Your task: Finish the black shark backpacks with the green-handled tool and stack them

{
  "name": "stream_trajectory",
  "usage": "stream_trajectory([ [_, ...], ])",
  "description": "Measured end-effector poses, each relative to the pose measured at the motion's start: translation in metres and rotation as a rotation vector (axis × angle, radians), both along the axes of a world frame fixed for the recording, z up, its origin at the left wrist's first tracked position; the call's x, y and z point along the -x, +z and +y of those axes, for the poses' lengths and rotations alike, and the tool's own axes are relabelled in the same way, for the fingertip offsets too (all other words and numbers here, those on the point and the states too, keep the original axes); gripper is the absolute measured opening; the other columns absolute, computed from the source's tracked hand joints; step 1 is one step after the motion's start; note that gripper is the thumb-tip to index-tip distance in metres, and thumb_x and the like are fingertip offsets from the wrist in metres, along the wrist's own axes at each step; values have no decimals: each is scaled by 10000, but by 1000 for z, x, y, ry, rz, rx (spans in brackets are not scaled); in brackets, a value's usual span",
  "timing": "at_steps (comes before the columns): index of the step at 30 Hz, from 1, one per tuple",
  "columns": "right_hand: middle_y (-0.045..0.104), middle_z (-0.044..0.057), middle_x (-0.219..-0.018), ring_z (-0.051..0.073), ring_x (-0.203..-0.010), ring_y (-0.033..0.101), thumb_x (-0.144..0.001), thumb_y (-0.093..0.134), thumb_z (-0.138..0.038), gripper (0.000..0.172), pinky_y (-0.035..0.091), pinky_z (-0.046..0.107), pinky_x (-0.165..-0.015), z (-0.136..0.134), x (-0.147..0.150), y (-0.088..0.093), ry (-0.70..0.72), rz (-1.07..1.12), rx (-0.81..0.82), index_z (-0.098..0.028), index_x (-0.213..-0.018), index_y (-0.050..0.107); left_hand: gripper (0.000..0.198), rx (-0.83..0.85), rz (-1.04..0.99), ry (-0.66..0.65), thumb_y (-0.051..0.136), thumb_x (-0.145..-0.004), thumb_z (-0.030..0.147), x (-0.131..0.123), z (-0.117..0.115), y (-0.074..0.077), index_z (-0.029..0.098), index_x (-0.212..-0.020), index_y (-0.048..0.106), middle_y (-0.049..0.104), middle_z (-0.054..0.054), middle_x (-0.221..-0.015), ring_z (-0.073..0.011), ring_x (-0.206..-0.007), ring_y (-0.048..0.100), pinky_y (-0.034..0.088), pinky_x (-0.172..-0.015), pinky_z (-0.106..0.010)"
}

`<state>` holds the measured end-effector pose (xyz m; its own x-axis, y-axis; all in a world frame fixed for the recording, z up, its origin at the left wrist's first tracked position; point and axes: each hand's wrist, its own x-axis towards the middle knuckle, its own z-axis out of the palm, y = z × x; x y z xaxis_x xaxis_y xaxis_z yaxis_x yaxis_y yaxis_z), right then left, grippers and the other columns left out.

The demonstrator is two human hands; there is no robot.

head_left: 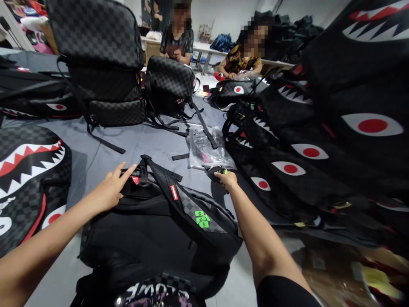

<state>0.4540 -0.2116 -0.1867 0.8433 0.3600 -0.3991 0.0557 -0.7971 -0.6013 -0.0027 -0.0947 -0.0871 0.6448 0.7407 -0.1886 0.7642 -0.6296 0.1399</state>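
A black backpack lies in front of me at the table's near side, its straps and back panel upward. One shoulder strap has a small red label, and green dollar-sign patches show on a checkered panel beside it. My left hand rests at the backpack's top left with fingers spread, near the top handle. Beyond the backpack's right side, my right hand is closed around a small green object; its exact kind is mostly hidden. Just past that hand lies a clear plastic bag.
Checkered backpacks stand at the back left. A shark-mouth backpack lies at left, and a tall pile of eye-printed backpacks fills the right. Two people sit across the grey table.
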Motion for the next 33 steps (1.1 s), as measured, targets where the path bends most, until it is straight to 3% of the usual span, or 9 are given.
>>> stream_trajectory([
  [5, 639, 84, -1202, 204, -997, 658, -965, 629, -367, 342, 587, 402, -840, -4, -7, -2, -100, 146, -101, -163, -1238, 601, 1005, 4, 9, 2, 579, -795, 34, 0, 1, -1, 342, -1604, 69, 134, -134, -1670, -368, -1394, 442, 460, -1094, -455],
  [13, 631, 91, -1223, 213, -1020, 653, -963, 631, -368, 353, 582, 413, -858, -22, 4, 9, -180, 170, -248, -162, -1247, 597, 1006, 48, -14, 10, 565, -793, 23, 1, -1, 2, 331, -1605, 55, 92, -134, -1678, -376, -1452, 365, 411, -1144, -455],
  [20, 676, 43, -1034, 154, -840, 664, -951, 653, -318, 240, 582, 323, -739, -53, 15, 25, -88, 6, -400, -143, -1115, 637, 1025, 90, -34, 19, 567, -782, 25, 2, -1, 7, 341, -1604, 43, 64, -117, -1687, -374, -1480, 322, 398, -1156, -456],
  [25, 692, 22, -956, 144, -861, 656, -888, 721, -218, 107, 543, 258, -759, -53, 21, 37, 3, -29, -462, -157, -964, 678, 1057, 93, -69, 0, 580, -757, 33, 5, 3, 4, 348, -1603, 30, 56, -116, -1688, -381, -1488, 303, 414, -1136, -456],
  [33, 630, 96, -1227, 216, -1029, 651, -960, 636, -370, 357, 577, 417, -868, -36, 21, 28, -99, 324, -443, -156, -1243, 600, 1064, 106, -112, -15, 573, -737, 27, 12, -2, 7, 336, -1604, 41, 54, -103, -1690, -348, -1521, 248, 365, -1177, -431],
])
